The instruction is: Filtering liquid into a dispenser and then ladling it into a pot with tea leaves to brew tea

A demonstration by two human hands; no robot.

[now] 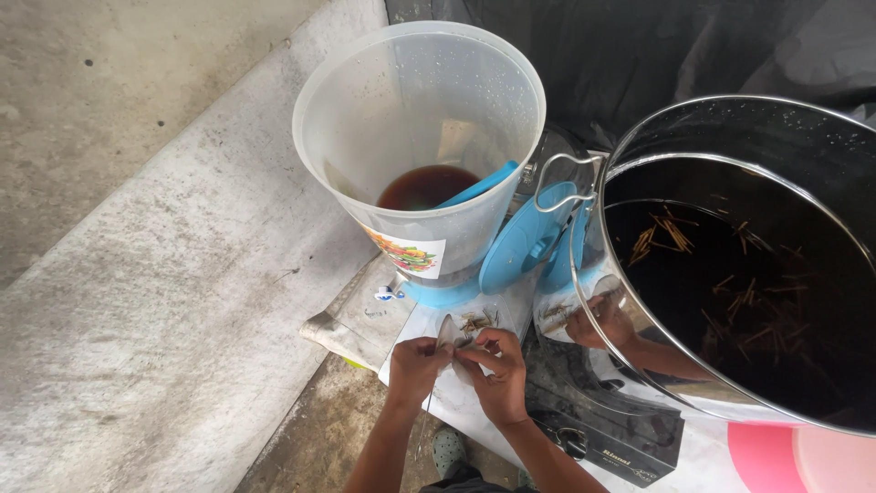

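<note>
My left hand (415, 363) and my right hand (497, 370) meet low in the middle, both pinching a small clear plastic packet (449, 333) with brown bits (473, 321) at its top. Just beyond the hands stands a tall translucent plastic container (420, 110) holding dark brown liquid (424, 185) and a blue scoop handle (479, 185). To the right sits a large steel pot (639, 146) of dark liquid with floating brown sticks (675, 237).
A blue lid (525, 239) leans between container and pot. The pot rests on a black gas stove (602, 429). White sheeting (456, 397) and folded cloth (351, 324) lie under the hands. Grey concrete (155, 274) fills the left; a pink basin (803, 461) shows at bottom right.
</note>
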